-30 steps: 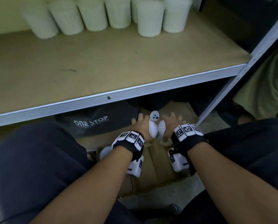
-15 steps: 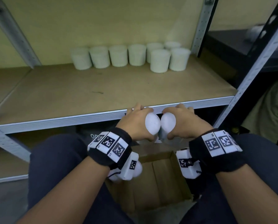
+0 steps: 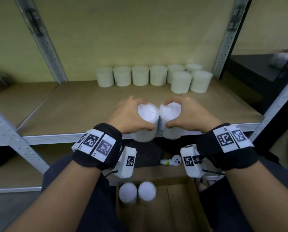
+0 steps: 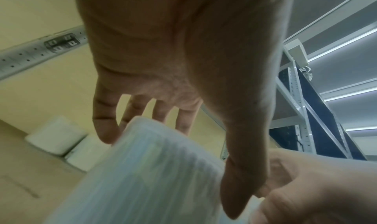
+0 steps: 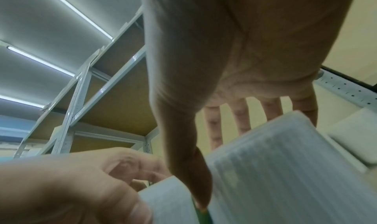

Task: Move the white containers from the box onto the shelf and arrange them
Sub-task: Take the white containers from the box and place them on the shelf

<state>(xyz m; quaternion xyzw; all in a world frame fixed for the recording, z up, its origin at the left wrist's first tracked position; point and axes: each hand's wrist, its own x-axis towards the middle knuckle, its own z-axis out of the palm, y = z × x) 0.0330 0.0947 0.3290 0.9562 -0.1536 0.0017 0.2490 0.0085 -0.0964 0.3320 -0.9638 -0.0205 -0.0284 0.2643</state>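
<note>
White ribbed plastic containers (image 3: 140,76) on tan wooden shelf board (image 3: 76,104); black wristbands (image 3: 98,148) with black-and-white square markers.

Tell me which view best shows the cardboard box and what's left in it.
The head view. It looks down into the cardboard box between the person's knees, where two white containers stand side by side at its far left corner. Neither wrist view shows the box; each shows only its hand gripping a container, with shelving behind.
</note>
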